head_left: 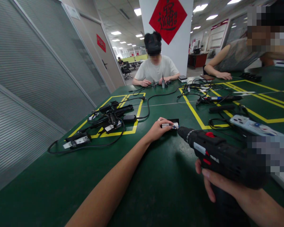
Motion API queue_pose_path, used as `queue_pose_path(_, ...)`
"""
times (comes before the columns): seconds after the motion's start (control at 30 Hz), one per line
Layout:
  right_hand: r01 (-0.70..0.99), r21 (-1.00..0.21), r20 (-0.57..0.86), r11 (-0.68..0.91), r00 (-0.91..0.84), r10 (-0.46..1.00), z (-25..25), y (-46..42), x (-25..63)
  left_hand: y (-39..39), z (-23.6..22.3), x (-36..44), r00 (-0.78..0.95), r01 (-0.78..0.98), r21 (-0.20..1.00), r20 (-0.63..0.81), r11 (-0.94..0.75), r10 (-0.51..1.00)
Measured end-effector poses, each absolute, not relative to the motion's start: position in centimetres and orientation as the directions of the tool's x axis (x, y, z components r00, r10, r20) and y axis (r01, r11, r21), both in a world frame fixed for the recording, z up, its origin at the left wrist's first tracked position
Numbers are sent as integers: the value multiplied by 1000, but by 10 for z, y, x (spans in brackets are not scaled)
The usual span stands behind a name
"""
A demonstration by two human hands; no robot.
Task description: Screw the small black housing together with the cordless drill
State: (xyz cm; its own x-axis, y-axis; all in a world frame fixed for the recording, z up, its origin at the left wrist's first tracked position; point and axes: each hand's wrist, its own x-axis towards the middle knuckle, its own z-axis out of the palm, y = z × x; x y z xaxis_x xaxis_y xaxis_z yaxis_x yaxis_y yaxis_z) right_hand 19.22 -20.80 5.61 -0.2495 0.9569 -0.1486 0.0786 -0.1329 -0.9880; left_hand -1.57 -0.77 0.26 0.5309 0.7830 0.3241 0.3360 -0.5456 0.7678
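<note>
My right hand point(229, 186) is wrapped round the grip of a black cordless drill point(222, 154) with red switches. The drill lies level in the air, its chuck point(186, 134) pointing left. Farther forward, my left hand point(158, 130) reaches across the table with its fingers closed on a small black-and-white box point(167, 125). A ring shows on one of its fingers. The drill's tip is close to the box's right end; whether they touch, I cannot tell. Small details between the fingertips are too fine to make out.
A green table point(137, 176) carries yellow tape outlines. Black cabled devices point(112, 118) lie at the left. Cables, a rod-shaped tool point(217, 99) and a pale blue power strip point(255, 126) are at the right. One person point(156, 67) sits opposite, another point(236, 56) at the right.
</note>
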Motion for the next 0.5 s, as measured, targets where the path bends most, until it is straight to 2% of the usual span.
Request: queue_pose_path(0.5, 141, -981, -164, -133, -244, 956, 63, -210, 191, -8, 3, -15, 527, 334, 763, 336, -554, 781)
